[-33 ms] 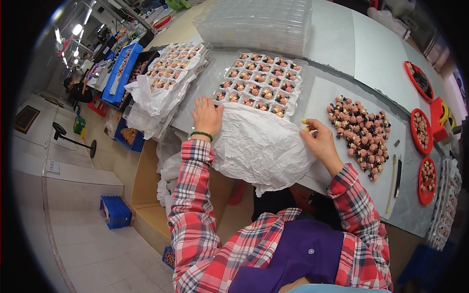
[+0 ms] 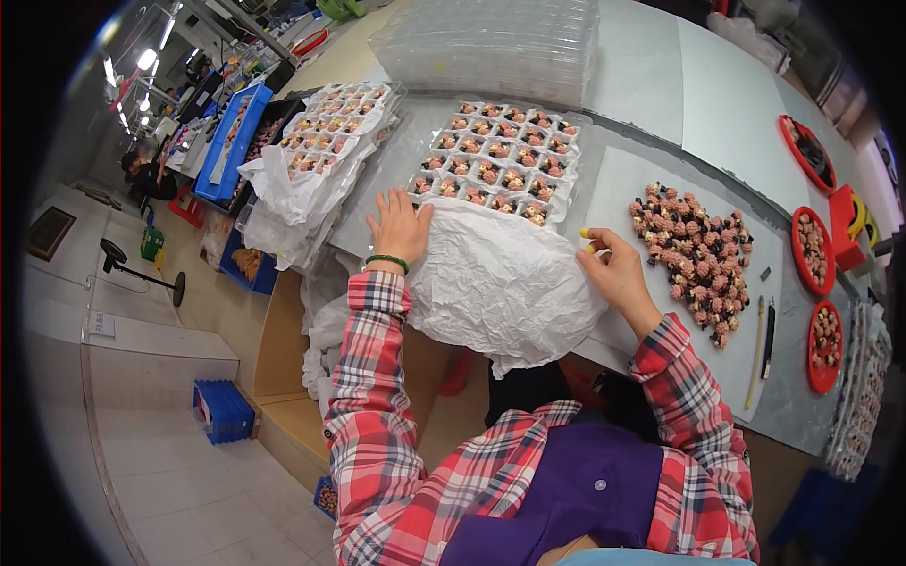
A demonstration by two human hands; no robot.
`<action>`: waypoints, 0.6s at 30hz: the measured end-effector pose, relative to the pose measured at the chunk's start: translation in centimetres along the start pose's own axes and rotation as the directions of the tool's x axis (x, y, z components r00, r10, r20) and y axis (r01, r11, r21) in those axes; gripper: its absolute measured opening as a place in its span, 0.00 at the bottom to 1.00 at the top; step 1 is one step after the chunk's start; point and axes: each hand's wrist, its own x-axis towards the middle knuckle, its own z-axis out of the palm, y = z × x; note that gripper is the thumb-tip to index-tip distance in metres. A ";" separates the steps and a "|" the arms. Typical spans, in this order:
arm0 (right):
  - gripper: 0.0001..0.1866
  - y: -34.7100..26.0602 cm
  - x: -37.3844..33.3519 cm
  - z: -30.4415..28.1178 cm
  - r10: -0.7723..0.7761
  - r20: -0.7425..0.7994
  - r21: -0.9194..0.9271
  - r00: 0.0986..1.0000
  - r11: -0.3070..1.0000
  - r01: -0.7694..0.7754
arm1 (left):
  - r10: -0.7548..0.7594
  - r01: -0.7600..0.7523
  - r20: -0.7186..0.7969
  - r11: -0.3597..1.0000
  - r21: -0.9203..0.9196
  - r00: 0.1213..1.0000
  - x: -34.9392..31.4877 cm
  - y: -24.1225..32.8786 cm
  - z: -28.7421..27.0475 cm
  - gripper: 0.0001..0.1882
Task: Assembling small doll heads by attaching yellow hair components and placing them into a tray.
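A clear plastic tray [image 2: 580, 156] lies on the table, its white-lined cells filled with small pink-and-black figures [image 2: 489, 172]. Crumpled white tissue paper [image 2: 505, 283] covers its near part and hangs over the table's front edge. My left hand [image 2: 400, 226], with a green bracelet at the wrist, rests flat with fingers spread at the tray's left side and on the paper's corner. At the paper's right edge, my right hand [image 2: 613, 269] has its fingers bent toward the thumb in a pinch; yellow covers sit on two fingertips.
A pile of loose pink-and-black figures [image 2: 694, 255] lies at right, beside a thin yellow stick [image 2: 756, 354] and a black pen-like tool [image 2: 768, 340]. Red dishes [image 2: 823, 347] stand farther right. Stacked filled trays [image 2: 321, 160] are at left, clear empty trays [image 2: 486, 47] behind.
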 end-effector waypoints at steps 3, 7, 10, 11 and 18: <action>0.16 0.8 0.1 0.2 -0.067 -0.020 -0.070 0.998 0.995 0.065 | -0.034 0.052 0.189 0.994 -0.093 0.981 -0.3 0.2 0.3 0.40; 0.16 2.3 0.2 0.2 -0.155 -0.074 -0.137 0.985 0.980 0.144 | -0.034 0.056 0.247 0.995 -0.079 0.968 -0.1 1.0 -0.4 0.42; 0.16 0.2 -1.1 -0.7 -0.474 -0.103 -0.410 0.874 0.821 0.397 | -0.075 0.093 0.275 0.994 -0.053 0.959 -0.2 1.3 -1.3 0.42; 0.16 -0.4 -1.9 -1.4 -0.451 -0.133 -0.436 0.882 0.826 0.357 | -0.088 0.101 0.289 0.994 -0.030 0.953 -0.4 2.1 -1.7 0.42; 0.17 -1.7 -6.2 -8.3 -0.110 0.252 -0.357 0.961 0.913 0.198 | 0.448 -0.416 0.127 0.883 -0.217 0.885 -10.2 8.4 -7.2 0.35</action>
